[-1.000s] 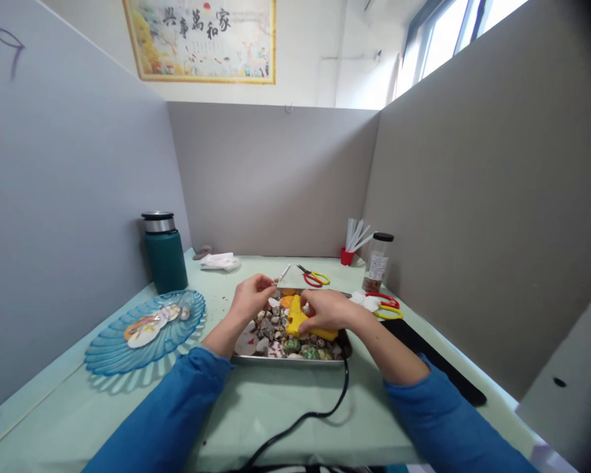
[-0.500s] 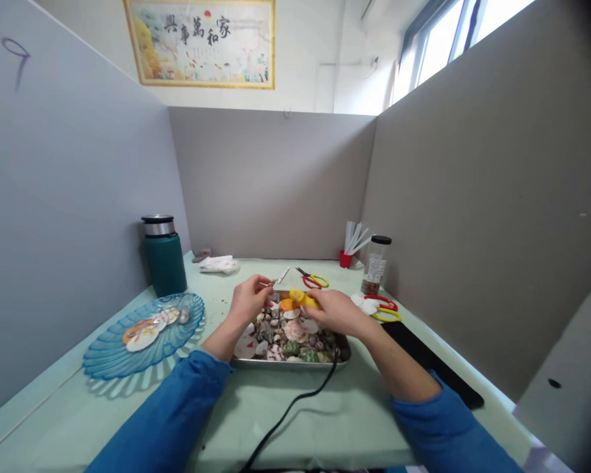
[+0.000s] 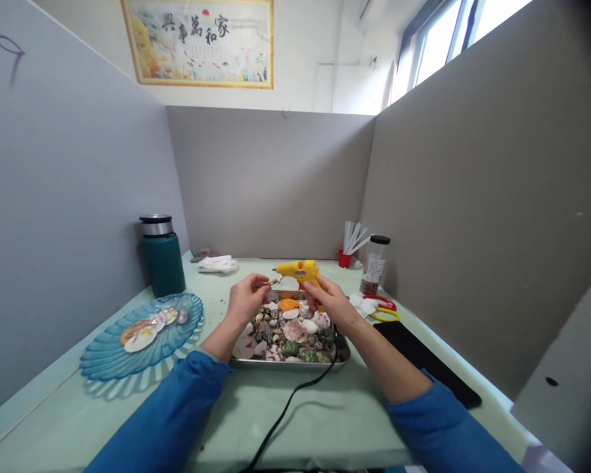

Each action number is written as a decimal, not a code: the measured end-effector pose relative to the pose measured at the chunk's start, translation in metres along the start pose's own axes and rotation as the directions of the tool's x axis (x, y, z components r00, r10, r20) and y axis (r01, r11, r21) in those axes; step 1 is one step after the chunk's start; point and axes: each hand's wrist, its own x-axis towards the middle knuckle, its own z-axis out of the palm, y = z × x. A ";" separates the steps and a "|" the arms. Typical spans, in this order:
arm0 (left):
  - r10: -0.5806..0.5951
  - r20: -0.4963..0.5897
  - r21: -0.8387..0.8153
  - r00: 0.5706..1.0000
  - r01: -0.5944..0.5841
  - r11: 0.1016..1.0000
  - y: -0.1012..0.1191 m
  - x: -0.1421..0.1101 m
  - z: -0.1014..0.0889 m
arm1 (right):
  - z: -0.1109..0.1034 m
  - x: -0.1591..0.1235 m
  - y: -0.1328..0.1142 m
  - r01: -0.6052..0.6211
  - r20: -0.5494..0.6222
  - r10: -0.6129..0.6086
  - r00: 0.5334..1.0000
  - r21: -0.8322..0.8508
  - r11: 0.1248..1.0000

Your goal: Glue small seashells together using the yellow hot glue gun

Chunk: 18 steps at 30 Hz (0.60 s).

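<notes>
My right hand (image 3: 331, 301) is wrapped round the handle of a yellow hot glue gun (image 3: 298, 270), its nozzle pointing left. Between the fingertips of my left hand (image 3: 247, 301) is a small seashell (image 3: 274, 281), pinched just below and beside the nozzle; whether they touch I cannot tell. Both hands are over the far part of a metal tray (image 3: 290, 363) full of mixed shells, among them an orange one (image 3: 288, 305) and a green one (image 3: 290, 349). The gun's black cord (image 3: 295, 392) runs over the tray's front right edge toward me.
A blue scalloped glass plate (image 3: 98, 355) with several shells stands at left, before a green bottle (image 3: 162, 263). On the right are a lidded jar (image 3: 374, 266), red-and-yellow scissors (image 3: 387, 310), a black mat (image 3: 428, 361) and a red cup (image 3: 345, 259) of glue sticks. Grey partitions enclose the table.
The glue gun has been turned from pointing toward me to pointing left, its nozzle now near the shell. My right hand has rotated with it; my left hand has hardly moved.
</notes>
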 end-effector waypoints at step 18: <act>-0.065 -0.107 -0.041 0.992 0.060 0.997 0.011 -0.002 -0.001 | 0.002 -0.003 0.002 0.055 0.058 -0.047 0.997 -0.146 0.988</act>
